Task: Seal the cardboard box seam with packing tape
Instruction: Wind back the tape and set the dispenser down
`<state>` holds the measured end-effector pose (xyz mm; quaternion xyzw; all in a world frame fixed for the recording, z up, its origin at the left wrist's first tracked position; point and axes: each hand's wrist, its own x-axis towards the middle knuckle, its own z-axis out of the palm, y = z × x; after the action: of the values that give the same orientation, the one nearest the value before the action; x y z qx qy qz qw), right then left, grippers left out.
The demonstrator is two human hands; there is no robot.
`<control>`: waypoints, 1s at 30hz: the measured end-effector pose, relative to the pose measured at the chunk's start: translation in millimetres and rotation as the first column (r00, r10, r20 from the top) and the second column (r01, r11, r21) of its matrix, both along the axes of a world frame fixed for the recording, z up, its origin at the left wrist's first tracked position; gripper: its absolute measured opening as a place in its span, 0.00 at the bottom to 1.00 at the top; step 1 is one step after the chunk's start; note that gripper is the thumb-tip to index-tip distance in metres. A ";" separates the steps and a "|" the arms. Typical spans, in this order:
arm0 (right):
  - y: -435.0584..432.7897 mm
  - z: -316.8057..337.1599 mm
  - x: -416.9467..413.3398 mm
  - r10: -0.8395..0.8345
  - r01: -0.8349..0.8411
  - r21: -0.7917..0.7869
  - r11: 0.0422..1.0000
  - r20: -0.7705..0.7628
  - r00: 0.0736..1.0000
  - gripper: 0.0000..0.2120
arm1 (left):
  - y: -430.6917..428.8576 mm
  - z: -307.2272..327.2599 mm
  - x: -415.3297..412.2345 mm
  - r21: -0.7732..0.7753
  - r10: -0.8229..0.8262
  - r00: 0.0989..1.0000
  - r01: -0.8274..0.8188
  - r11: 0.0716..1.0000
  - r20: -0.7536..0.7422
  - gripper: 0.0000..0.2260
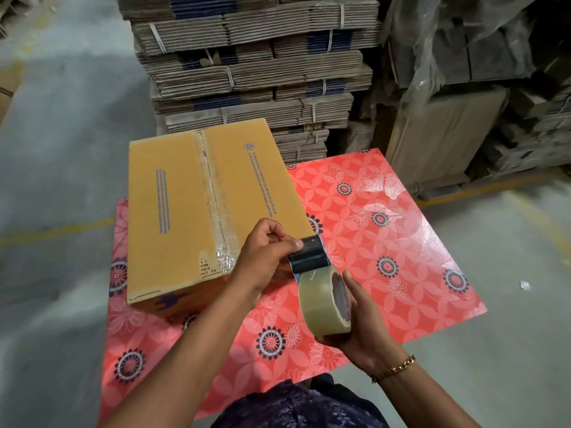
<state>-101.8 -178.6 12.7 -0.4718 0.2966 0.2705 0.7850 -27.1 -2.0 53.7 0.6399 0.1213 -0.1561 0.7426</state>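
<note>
A closed brown cardboard box (pixel 173 208) lies on a red flowered table (pixel 386 242), left of centre. Clear tape (pixel 216 211) runs along its middle seam and crinkles at the near end. My right hand (pixel 358 329) holds a roll of clear packing tape (pixel 321 301) just off the box's near right corner. The roll sits in a dark dispenser with a toothed blade (pixel 309 254). My left hand (pixel 262 261) pinches the top of the dispenser near the blade, over the box's near edge.
Bundled stacks of flattened cartons (pixel 253 66) rise right behind the table. Plastic-wrapped cardboard (pixel 463 88) stands at the back right. Strips of clear tape (pixel 380 183) stick to the tabletop at the right. Grey concrete floor (pixel 55 149) surrounds the table.
</note>
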 end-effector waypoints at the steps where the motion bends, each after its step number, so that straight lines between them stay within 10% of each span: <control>1: 0.5 -0.2 -0.1 -0.003 0.003 -0.024 1.000 0.018 1.000 0.24 | 0.1 2.5 0.7 -0.048 -0.009 0.998 0.006 0.999 -0.066 0.12; 11: 3.1 -2.4 -2.8 -0.098 0.098 0.039 0.994 0.004 0.995 0.24 | -20.6 1.3 -9.4 -0.261 -0.083 0.983 0.038 0.965 -0.164 0.10; 30: -45.1 -27.5 5.4 -0.255 0.254 -0.024 0.967 -0.035 0.966 0.25 | -67.7 -32.9 -23.9 -0.073 -0.117 0.982 0.107 0.992 -0.150 0.21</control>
<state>-96.4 -223.7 -14.8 -0.4323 0.3721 0.1734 0.8029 -51.0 -69.7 20.8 0.6074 0.1367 -0.2506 0.7414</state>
